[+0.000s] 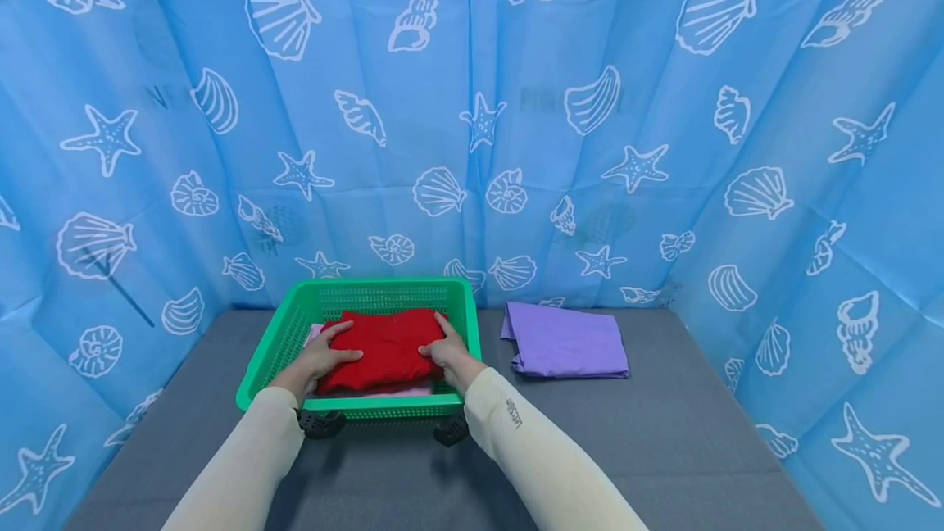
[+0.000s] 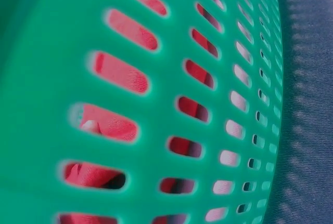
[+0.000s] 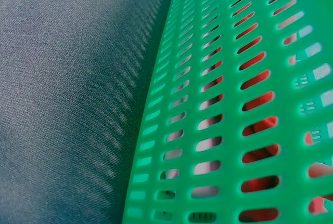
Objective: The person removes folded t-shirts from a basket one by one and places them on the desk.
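Note:
A folded red cloth (image 1: 387,342) lies inside a green plastic basket (image 1: 247,375), on top of a pink cloth (image 1: 413,390) that shows at its edges. My left hand (image 1: 319,359) holds the red cloth by its left side, thumb on top. On the opposite side my right hand (image 1: 448,353) grips it, its thumb also on the upper face. Where the other fingertips end under or beside the cloth is partly hidden. Both wrist views look through the slotted basket wall (image 2: 156,104), with red and pale pink fabric behind the slots.
To the right of the basket, a folded purple cloth (image 1: 568,341) lies on the grey table surface (image 1: 664,433). Behind and on both sides hangs a blue curtain (image 1: 472,146) with white shell and starfish prints. The basket's front wall (image 3: 229,109) stands close to both wrists.

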`<state>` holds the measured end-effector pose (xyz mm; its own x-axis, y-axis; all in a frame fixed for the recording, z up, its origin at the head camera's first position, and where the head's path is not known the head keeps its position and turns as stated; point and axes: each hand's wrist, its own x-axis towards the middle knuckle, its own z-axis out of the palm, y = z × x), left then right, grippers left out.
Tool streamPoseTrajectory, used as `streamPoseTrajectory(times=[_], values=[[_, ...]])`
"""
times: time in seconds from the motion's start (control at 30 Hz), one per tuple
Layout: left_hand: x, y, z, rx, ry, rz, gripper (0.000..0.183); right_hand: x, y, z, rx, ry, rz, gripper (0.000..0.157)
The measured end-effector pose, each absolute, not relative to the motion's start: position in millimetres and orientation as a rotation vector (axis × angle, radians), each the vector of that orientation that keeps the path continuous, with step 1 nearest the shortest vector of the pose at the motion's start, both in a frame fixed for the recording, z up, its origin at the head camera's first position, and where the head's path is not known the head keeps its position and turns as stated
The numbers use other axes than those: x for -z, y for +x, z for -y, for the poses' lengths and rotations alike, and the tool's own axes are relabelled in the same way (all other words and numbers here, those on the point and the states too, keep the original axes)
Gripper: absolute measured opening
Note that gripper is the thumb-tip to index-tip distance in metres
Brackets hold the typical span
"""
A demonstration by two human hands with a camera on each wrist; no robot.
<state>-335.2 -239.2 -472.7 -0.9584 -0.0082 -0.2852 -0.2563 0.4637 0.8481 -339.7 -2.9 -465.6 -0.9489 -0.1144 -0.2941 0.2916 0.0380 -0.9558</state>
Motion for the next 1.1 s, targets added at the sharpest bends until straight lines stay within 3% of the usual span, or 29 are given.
streamPoseTrajectory(times=[1.1], values=[[463,-330,244,-1.574,-0.241,-2.455,0.086,466,-344,3,2.075,0.148,-2.032,0.077]])
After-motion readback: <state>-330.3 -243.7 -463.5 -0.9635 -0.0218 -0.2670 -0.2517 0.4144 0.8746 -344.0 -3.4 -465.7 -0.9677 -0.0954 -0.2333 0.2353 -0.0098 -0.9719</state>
